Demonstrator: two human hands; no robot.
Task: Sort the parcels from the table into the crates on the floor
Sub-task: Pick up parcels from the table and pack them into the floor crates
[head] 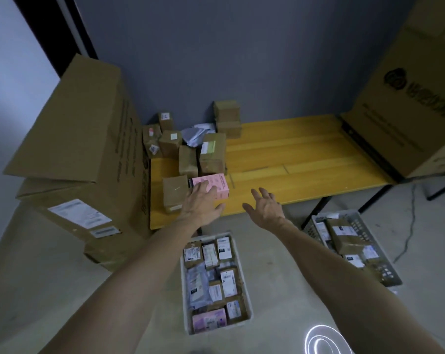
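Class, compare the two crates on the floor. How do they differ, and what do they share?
The near crate lies in the open before the table; the right crate sits by the table's legs. The near crate is packed with small parcels; the right crate shows fewer, one large brown parcel on top. Both are pale, holding labelled parcels.

The left forearm (139, 272) and the right forearm (344, 272) are bare along all their visible length, both long and lean. The left hand (202, 205) and the right hand (266, 209) are bare too, with tendons faintly marked at the wrist.
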